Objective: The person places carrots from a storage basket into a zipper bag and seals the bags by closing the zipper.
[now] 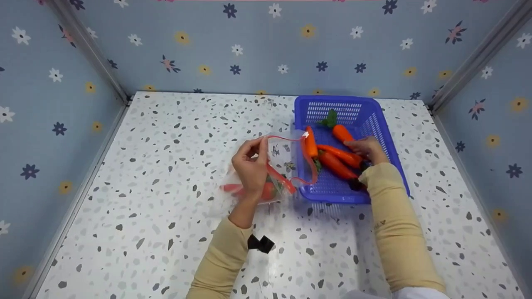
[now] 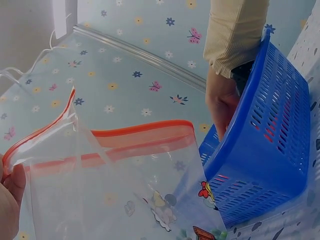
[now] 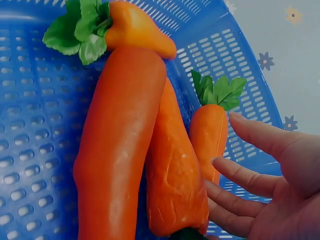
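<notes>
My left hand [image 1: 251,168] pinches the rim of a clear zip bag [image 1: 311,164] with an orange-red seal, its mouth spread toward the basket. Inside the bag's lower part lie red vegetables [image 1: 269,191]. My right hand [image 1: 369,149] is down in the blue basket [image 1: 332,199]. In the right wrist view its fingers are extended, with fingertips right at a leafy-topped carrot [image 3: 207,135]. Beside that lie a wrinkled orange-red chili pepper [image 3: 175,175] and a larger smooth red one [image 3: 117,150]. Another orange vegetable [image 3: 137,30] with green leaves lies across their far end.
The speckled white table [image 1: 166,174] is bordered by flowered walls [image 1: 249,50] at the back and sides. A small black object [image 1: 264,244] shows on the table beside the left forearm. The basket stands at the right, its rim next to the bag.
</notes>
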A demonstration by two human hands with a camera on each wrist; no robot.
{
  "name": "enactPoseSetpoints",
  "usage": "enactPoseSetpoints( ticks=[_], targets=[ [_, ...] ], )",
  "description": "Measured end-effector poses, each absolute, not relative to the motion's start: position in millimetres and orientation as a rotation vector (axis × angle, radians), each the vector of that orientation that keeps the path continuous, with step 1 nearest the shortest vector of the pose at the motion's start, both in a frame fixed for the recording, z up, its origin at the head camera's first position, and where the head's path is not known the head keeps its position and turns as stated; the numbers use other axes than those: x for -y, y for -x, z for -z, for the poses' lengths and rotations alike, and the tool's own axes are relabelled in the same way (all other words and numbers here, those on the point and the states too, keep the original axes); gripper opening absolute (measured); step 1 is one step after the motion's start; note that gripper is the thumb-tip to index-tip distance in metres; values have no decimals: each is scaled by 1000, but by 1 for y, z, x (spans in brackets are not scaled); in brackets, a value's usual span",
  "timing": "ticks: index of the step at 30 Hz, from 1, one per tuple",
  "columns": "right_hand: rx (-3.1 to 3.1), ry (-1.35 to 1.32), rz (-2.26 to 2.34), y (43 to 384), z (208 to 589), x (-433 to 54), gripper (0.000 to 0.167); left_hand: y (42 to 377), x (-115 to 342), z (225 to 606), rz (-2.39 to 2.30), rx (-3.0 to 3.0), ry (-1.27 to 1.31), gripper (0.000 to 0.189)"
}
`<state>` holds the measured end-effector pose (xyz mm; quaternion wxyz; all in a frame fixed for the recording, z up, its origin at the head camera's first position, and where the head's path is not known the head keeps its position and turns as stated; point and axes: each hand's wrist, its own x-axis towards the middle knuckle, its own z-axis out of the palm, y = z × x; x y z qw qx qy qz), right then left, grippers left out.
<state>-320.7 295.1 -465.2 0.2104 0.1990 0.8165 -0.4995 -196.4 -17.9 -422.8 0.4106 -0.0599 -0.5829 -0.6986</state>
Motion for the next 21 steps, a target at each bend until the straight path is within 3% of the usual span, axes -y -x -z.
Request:
enactPoseSetpoints(
  ticks=[2,6,13,21],
  targets=[
    [-2233,-582,1365,305,445,-286,22,189,17,412,1746,1482,143,8],
    [-2189,-557,1277,294,427,-278,19,185,17,405,1770,1488,124,7],
    [-2245,-479,1076,298,440,-286,28,184,18,404,1765,1489,122,7],
    [-2144,-514,1065,307,453,-293,14,184,18,404,1763,1504,115,6]
  ],
)
